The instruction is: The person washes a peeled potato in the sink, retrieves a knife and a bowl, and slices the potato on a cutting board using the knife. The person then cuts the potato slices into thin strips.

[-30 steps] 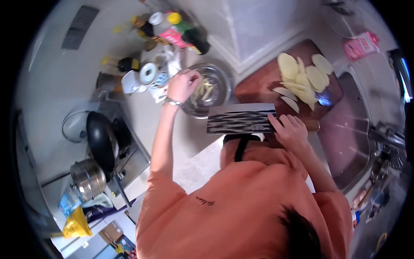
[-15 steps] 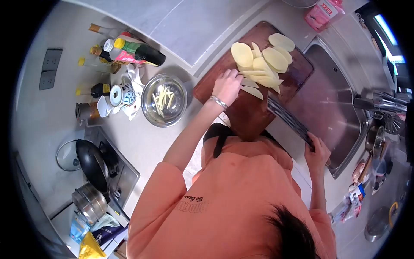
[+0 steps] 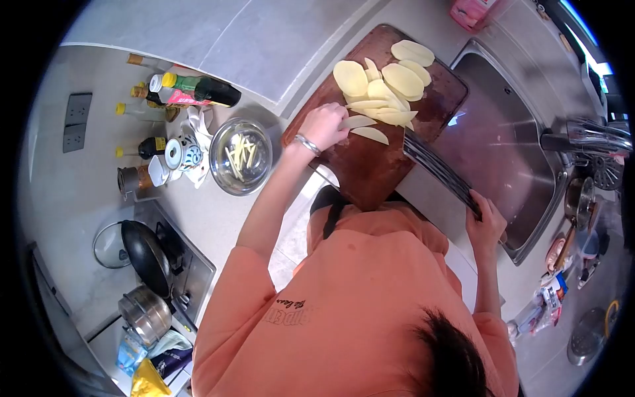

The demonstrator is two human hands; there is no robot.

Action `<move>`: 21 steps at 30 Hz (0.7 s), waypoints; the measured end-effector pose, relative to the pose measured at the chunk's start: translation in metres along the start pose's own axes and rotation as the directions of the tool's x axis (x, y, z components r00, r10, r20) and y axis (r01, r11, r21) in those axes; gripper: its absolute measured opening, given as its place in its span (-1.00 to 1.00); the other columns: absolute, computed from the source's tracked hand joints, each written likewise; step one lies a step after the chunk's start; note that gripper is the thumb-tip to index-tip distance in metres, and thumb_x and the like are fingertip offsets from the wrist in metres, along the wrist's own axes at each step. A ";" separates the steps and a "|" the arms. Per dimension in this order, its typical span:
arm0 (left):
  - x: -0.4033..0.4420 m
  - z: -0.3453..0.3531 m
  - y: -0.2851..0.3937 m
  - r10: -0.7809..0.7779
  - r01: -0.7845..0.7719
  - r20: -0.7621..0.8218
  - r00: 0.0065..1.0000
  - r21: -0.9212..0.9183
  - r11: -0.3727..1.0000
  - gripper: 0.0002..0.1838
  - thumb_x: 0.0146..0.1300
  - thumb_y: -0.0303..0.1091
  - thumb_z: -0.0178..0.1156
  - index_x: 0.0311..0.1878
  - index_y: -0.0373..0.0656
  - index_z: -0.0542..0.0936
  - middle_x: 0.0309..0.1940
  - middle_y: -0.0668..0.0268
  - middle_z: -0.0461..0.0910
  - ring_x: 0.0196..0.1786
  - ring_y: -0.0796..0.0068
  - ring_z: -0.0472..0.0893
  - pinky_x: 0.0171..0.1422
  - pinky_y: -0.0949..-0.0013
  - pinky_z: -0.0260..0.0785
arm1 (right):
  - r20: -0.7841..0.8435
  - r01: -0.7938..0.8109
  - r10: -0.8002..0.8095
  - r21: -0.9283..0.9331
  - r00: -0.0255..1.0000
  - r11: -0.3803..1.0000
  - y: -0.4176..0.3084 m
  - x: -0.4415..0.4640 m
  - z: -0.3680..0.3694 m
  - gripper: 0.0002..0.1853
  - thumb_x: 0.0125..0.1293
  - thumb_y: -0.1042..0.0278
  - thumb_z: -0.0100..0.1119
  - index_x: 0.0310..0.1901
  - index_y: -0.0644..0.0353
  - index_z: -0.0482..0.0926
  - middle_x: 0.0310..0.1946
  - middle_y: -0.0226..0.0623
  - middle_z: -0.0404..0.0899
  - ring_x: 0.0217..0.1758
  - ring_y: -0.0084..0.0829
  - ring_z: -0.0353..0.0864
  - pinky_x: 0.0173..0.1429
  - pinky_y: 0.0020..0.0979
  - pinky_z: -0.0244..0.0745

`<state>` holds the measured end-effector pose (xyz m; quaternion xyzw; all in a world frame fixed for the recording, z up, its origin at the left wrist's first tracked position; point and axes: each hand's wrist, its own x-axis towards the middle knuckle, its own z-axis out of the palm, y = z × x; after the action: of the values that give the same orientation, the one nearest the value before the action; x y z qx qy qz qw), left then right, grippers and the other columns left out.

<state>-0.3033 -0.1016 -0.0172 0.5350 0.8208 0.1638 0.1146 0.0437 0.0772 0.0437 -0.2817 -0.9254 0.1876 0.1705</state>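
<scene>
My left hand [image 3: 325,127], with a bracelet on the wrist, is closed on a potato slice [image 3: 358,122] at the left of the brown cutting board [image 3: 377,173]. One more slice [image 3: 370,135] lies just below it. Overlapping pale potato slices [image 3: 383,86] cover the board's upper part. My right hand [image 3: 486,220] is wrapped round the cleaver [image 3: 439,165], whose blade slants over the board's right edge. Left of the board, a glass bowl [image 3: 241,157] holds thin potato strips.
The sink [image 3: 506,145] and its faucet [image 3: 562,141] are on the right. Bottles [image 3: 198,89] and a patterned jar [image 3: 182,153] stand left of the bowl. A wok [image 3: 145,257] and a steel pot [image 3: 145,315] are at the lower left.
My left hand has gone from over the bowl to the slices on the board. The cleaver has swung from flat below the bowl to a slant at the board's right. The view has shifted.
</scene>
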 end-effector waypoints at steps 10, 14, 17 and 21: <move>-0.003 0.001 0.036 0.200 -0.200 0.031 0.979 0.001 0.980 -0.65 -0.08 -0.26 0.34 -0.17 -0.12 0.59 -0.22 0.31 0.49 -0.05 0.32 0.48 0.05 0.30 0.37 | -0.001 -0.003 0.003 0.002 1.000 1.000 0.009 0.000 0.005 -0.56 -0.16 0.58 0.26 -0.13 0.04 0.59 -0.50 -0.32 0.50 -0.49 -0.29 0.53 -0.42 -0.34 0.41; 0.014 0.019 0.059 0.275 -0.276 0.026 0.961 0.139 0.951 -0.72 -0.11 -0.33 0.31 -0.26 -0.14 0.57 -0.25 0.30 0.47 -0.05 0.34 0.45 0.06 0.33 0.32 | 0.001 0.011 -0.010 -0.015 1.000 1.000 0.011 0.002 0.007 -0.56 -0.16 0.57 0.27 -0.13 0.04 0.59 -0.50 -0.32 0.51 -0.48 -0.29 0.53 -0.41 -0.33 0.42; 0.013 0.025 0.063 0.293 -0.296 0.045 0.955 0.171 0.940 -0.78 -0.12 -0.37 0.28 -0.33 -0.11 0.55 -0.28 0.32 0.46 -0.09 0.37 0.44 0.00 0.35 0.29 | 0.034 0.027 -0.025 -0.046 0.999 0.999 0.012 0.003 0.006 -0.55 -0.18 0.56 0.27 -0.12 0.04 0.59 -0.50 -0.32 0.51 -0.48 -0.28 0.53 -0.41 -0.33 0.42; 0.003 0.024 0.073 0.337 -0.341 0.060 0.940 0.099 0.935 -0.79 -0.14 -0.38 0.29 -0.36 -0.07 0.54 -0.34 0.36 0.48 -0.14 0.37 0.46 -0.06 0.34 0.25 | 0.048 0.023 -0.022 -0.032 0.999 0.999 0.014 0.000 0.006 -0.53 -0.19 0.56 0.25 -0.11 0.03 0.59 -0.50 -0.32 0.51 -0.48 -0.28 0.53 -0.41 -0.33 0.42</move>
<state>-0.2341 -0.0679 -0.0105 0.6773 0.7214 0.1253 0.0725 0.0471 0.0867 0.0323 -0.2694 -0.9353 0.1770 0.1461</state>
